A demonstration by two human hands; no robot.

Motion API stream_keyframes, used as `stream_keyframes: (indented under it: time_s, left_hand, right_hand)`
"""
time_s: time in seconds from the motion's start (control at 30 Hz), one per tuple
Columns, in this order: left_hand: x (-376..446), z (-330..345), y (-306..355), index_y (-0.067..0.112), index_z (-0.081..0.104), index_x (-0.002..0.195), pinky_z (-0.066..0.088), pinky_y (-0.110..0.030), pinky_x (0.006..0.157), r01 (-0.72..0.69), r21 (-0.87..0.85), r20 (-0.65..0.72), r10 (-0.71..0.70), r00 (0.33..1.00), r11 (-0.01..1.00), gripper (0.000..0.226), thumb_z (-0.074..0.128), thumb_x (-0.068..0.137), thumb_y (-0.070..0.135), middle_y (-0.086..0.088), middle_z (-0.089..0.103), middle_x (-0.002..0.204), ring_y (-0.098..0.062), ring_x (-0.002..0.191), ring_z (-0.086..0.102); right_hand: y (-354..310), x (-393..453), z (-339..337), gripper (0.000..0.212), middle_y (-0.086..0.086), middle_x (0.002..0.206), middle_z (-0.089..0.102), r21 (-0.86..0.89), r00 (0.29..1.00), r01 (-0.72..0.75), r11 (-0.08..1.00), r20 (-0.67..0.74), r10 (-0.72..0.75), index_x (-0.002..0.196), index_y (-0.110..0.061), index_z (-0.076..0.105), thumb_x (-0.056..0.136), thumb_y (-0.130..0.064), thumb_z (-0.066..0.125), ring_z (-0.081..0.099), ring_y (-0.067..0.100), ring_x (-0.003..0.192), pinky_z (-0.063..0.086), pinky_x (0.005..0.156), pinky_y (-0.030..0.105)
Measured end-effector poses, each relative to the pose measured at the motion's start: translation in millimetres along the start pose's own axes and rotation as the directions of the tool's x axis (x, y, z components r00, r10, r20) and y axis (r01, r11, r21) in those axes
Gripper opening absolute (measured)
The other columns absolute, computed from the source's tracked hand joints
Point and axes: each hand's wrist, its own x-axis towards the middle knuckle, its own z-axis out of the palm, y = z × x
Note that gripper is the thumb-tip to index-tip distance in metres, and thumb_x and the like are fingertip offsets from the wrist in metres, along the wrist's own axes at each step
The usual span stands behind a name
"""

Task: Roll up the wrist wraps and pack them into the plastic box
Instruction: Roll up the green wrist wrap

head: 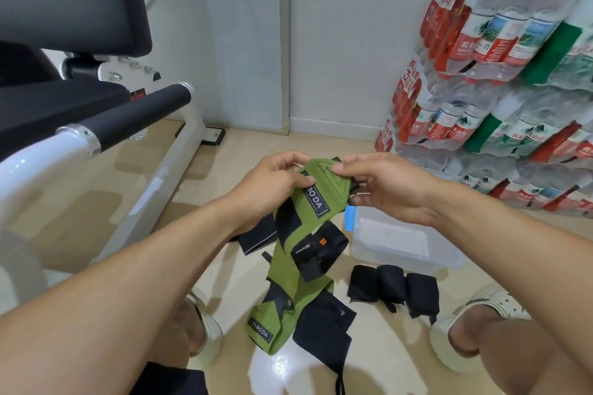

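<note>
A green wrist wrap [290,266] with black patches hangs from both my hands down to the floor. My left hand [272,183] pinches its upper end from the left. My right hand [382,186] pinches the same end from the right, thumb on the green fabric. A second green wrap end [261,329] lies on the floor below. Three rolled black wraps [393,290] sit side by side on the floor. Behind them stands the clear plastic box [407,250] with a blue latch [349,218]. Loose black wraps [324,330] lie beneath the green one.
A white and black weight bench [106,125] fills the left side. Stacked packs of water bottles [500,80] line the right wall. My feet in white sandals [475,314] flank the wraps on the beige floor.
</note>
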Motion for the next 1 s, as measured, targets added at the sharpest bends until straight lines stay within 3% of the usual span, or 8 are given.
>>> stream_keyframes:
  time_s: [0.17, 0.3, 0.4, 0.47, 0.53, 0.63, 0.8, 1.0]
  left_hand:
    - [2, -2, 0, 0.026, 0.074, 0.103, 0.051, -0.027, 0.092, -0.166, 0.044, -0.226, 0.172, 0.959, 0.985, 0.019, 0.080, 0.085, 0.020, 0.005, 0.075, 0.105, -0.008, 0.100, 0.069]
    - [-9, 3, 4, 0.026, 0.075, 0.111, 0.053, -0.030, 0.092, -0.207, 0.029, -0.079, 0.209, 0.975, 0.978, 0.031, 0.082, 0.082, 0.037, 0.007, 0.077, 0.107, -0.011, 0.104, 0.071]
    - [-11, 11, 4, 0.020, 0.071, 0.119, 0.055, -0.034, 0.097, -0.268, -0.013, -0.072, 0.267, 0.961, 0.963, 0.039, 0.083, 0.082, 0.022, 0.003, 0.077, 0.110, -0.015, 0.106, 0.072]
    - [-8, 11, 4, 0.014, 0.070, 0.121, 0.055, -0.031, 0.097, -0.298, -0.054, -0.075, 0.294, 0.953, 0.953, 0.036, 0.078, 0.086, 0.012, 0.000, 0.077, 0.111, -0.015, 0.107, 0.072]
    - [-7, 9, 4, 0.013, 0.070, 0.122, 0.055, -0.027, 0.094, -0.300, -0.083, -0.051, 0.296, 0.954, 0.950, 0.032, 0.072, 0.090, 0.009, -0.001, 0.077, 0.114, -0.016, 0.109, 0.072]
    - [-5, 6, 4, 0.010, 0.067, 0.125, 0.056, -0.029, 0.092, -0.256, -0.138, 0.022, 0.262, 0.965, 0.957, 0.030, 0.065, 0.096, 0.009, -0.006, 0.075, 0.118, -0.021, 0.111, 0.071]
    - [-6, 6, 6, 0.006, 0.063, 0.131, 0.058, -0.029, 0.085, -0.196, -0.185, 0.124, 0.221, 0.967, 0.963, 0.029, 0.055, 0.102, 0.008, -0.010, 0.074, 0.120, -0.024, 0.109, 0.072]
    - [-9, 12, 6, 0.007, 0.062, 0.130, 0.058, -0.024, 0.077, -0.144, -0.211, 0.132, 0.174, 0.976, 0.967, 0.029, 0.052, 0.104, 0.007, -0.008, 0.076, 0.114, -0.017, 0.098, 0.075]
  right_hand:
    - [-4, -4, 0, 0.026, 0.008, 0.102, 0.073, 0.362, 0.993, -0.110, 0.926, 0.084, 0.085, 0.103, -0.008, 0.074, 0.077, -0.011, 0.073, 0.063, 0.016, 0.088, 0.054, 0.076, 0.022]
    - [-6, -8, 6, 0.016, 0.013, 0.102, 0.074, 0.540, 0.999, -0.039, 0.841, 0.040, 0.021, 0.094, 0.000, 0.075, 0.080, -0.005, 0.070, 0.073, 0.017, 0.091, 0.062, 0.076, 0.020]
    - [-3, -8, 8, 0.032, 0.015, 0.109, 0.071, 0.577, 0.999, 0.035, 0.816, -0.005, -0.040, 0.108, 0.004, 0.069, 0.077, -0.005, 0.072, 0.073, 0.018, 0.094, 0.062, 0.081, 0.024]
    - [-3, -9, 8, 0.046, 0.012, 0.107, 0.073, 0.454, 0.995, 0.088, 0.886, -0.073, -0.062, 0.116, -0.001, 0.066, 0.073, -0.012, 0.079, 0.074, 0.016, 0.089, 0.062, 0.075, 0.023]
    - [-4, -10, 5, 0.044, 0.000, 0.091, 0.075, 0.129, 0.970, 0.151, 0.980, -0.210, -0.122, 0.102, -0.010, 0.072, 0.065, -0.030, 0.085, 0.070, 0.010, 0.075, 0.057, 0.064, 0.022]
    - [-7, -11, -1, 0.040, -0.002, 0.082, 0.072, -0.203, 0.895, 0.246, 0.948, -0.328, -0.302, 0.085, -0.021, 0.073, 0.055, -0.043, 0.088, 0.064, 0.008, 0.071, 0.055, 0.065, 0.027]
    - [-5, -12, -6, 0.067, 0.004, 0.105, 0.077, -0.281, 0.908, 0.324, 0.903, -0.177, -0.380, 0.119, -0.024, 0.066, 0.057, -0.036, 0.090, 0.074, 0.029, 0.093, 0.060, 0.093, 0.039]
    - [0, -10, -8, 0.049, 0.027, 0.074, 0.067, -0.398, 0.871, 0.363, 0.843, -0.177, -0.458, 0.103, -0.033, 0.076, 0.057, -0.044, 0.090, 0.059, 0.020, 0.064, 0.057, 0.076, 0.042]
